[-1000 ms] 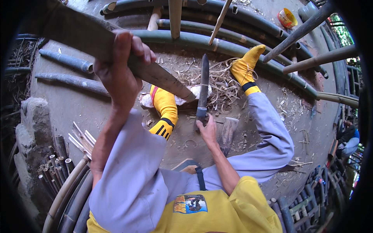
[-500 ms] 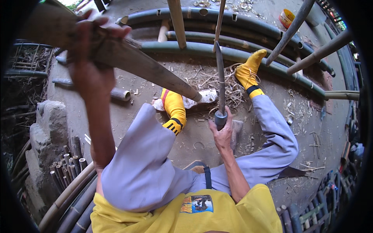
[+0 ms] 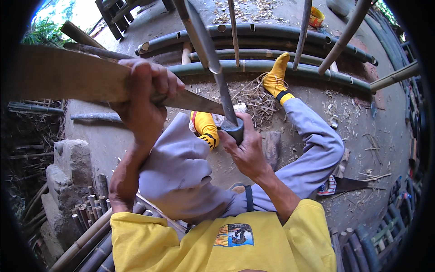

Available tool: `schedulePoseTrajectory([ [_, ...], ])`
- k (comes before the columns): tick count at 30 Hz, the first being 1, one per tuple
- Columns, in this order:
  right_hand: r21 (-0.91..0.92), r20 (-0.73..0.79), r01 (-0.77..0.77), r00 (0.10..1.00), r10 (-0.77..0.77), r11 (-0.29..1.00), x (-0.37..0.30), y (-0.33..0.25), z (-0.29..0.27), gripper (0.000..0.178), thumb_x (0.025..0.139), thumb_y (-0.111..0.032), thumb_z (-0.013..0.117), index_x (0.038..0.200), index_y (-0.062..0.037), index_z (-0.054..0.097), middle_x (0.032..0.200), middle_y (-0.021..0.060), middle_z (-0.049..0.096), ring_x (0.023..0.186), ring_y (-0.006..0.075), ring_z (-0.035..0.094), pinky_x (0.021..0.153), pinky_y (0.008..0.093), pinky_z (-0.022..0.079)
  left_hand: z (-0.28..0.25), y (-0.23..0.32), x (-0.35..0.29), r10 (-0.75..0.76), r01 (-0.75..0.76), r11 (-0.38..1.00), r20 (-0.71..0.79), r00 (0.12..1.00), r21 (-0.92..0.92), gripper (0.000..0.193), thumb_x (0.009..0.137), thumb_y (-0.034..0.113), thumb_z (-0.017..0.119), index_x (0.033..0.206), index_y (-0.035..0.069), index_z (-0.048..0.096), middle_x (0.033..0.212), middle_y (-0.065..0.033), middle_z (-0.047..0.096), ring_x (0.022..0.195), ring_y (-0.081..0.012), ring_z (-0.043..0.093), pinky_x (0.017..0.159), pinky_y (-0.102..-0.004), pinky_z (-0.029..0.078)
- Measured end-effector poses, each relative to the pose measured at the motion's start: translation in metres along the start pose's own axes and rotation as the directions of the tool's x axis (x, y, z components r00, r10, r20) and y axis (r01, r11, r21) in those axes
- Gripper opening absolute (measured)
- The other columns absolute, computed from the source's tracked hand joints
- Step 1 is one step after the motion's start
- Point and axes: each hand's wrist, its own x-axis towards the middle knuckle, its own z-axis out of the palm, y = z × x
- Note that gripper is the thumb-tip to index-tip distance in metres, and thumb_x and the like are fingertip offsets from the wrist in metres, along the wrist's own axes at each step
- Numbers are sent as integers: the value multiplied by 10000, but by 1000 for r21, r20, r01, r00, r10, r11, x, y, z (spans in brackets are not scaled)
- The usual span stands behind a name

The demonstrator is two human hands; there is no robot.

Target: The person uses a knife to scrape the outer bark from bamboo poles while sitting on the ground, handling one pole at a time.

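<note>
My left hand is closed around a long flat bamboo slat. The slat looks broad at the left and narrows toward its far end, in front of my body. In my right hand is a long-bladed knife, gripped by its thick dark handle with the blade pointing up and away. The slat's narrow end meets or passes behind the blade just above the handle; which of these, I cannot tell. Below it, my yellow-socked left foot is by a whitish block, mostly hidden.
Green bamboo poles lie across the ground ahead, with upright poles among them. My right foot touches them beside a heap of shavings. A handsaw lies at right. Cut bamboo pieces and rough stone are at left.
My left hand and the slat have moved right and nearer. My right hand has brought the knife left, tilting its blade leftward, so blade and slat now overlap in view. The head view has shifted.
</note>
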Motion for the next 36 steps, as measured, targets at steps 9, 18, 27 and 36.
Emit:
schedulePoseTrajectory([
  [9, -91, 53, 77, 996, -72, 993, 5, -2, 14, 375, 876, -239, 617, 1055, 0, 391, 765, 266, 604, 744, 426, 636, 562, 466, 483, -4, 6, -15, 11, -13, 1000, 74, 997, 15, 94, 921, 130, 549, 916, 56, 492, 640, -54, 467, 526, -145, 441, 533, -345, 470],
  [18, -197, 24, 40, 999, -36, 980, 8, 30, 26, 388, 843, -186, 640, 1060, 2, 381, 758, 301, 589, 721, 479, 596, 564, 510, 474, -13, 12, -14, 7, -16, 997, 122, 993, 71, 209, 959, 291, 470, 864, 114, 528, 552, 21, 347, 474, -104, 329, 521, -327, 422],
  [27, -318, 84, -120, 984, 154, 940, 21, 64, 24, 351, 845, -182, 647, 1004, -1, 392, 731, 229, 611, 730, 433, 624, 554, 449, 484, -36, 18, -10, 44, -51, 998, 149, 988, 40, 255, 964, 300, 425, 852, 84, 501, 535, 4, 376, 440, -110, 383, 495, -338, 469],
  [36, -369, 18, -342, 927, 375, 864, 33, 143, 11, 339, 844, -219, 641, 984, -6, 418, 735, 203, 638, 706, 361, 669, 557, 407, 517, -49, 32, -13, -12, 10, 999, 77, 997, 31, 224, 926, 306, 492, 824, 108, 518, 550, 15, 399, 457, -107, 399, 552, -337, 460],
])
